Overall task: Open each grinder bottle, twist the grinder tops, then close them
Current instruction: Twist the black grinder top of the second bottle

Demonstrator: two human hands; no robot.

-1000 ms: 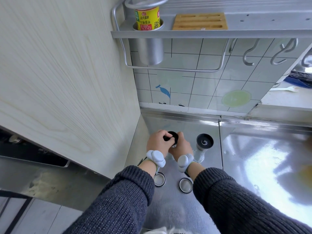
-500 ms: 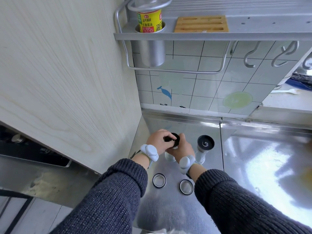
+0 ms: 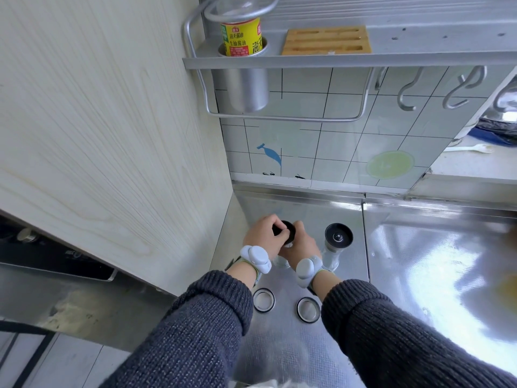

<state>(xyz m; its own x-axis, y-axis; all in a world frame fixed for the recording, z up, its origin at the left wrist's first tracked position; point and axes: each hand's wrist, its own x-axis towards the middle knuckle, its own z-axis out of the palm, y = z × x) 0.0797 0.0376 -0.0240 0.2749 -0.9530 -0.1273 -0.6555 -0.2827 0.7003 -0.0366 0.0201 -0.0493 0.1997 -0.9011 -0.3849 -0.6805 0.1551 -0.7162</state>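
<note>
**Both open, twist on no. 1 in hand**

We're approx. midway, as we judge it. Both bottles look open: the left cap (image 3: pixel 263 300) & right cap (image 3: pixel 308 309) lie flat on the counter (image 3: pixel 405 247), nearer us than the bottles and apart from each other.

We work the left grinder (image 3: pixel 280 261), which stands on the counter near the wall corner. Our left hand (image 3: pixel 264 238) curls its fingers round the black top (image 3: pixel 290 232). Our right hand (image 3: pixel 302 246) wraps the bottle just under it, thumb vs. the top's edge. The glass is mostly hidden behind our wrists.

The right grinder (image 3: pixel 337 242) stands upright just beside, untouched, its top bare. Whether no. 2 has had its twist, we can't tell.

Left to do: finish no. 1, prob. twist no. 2, then both caps back on.
</note>
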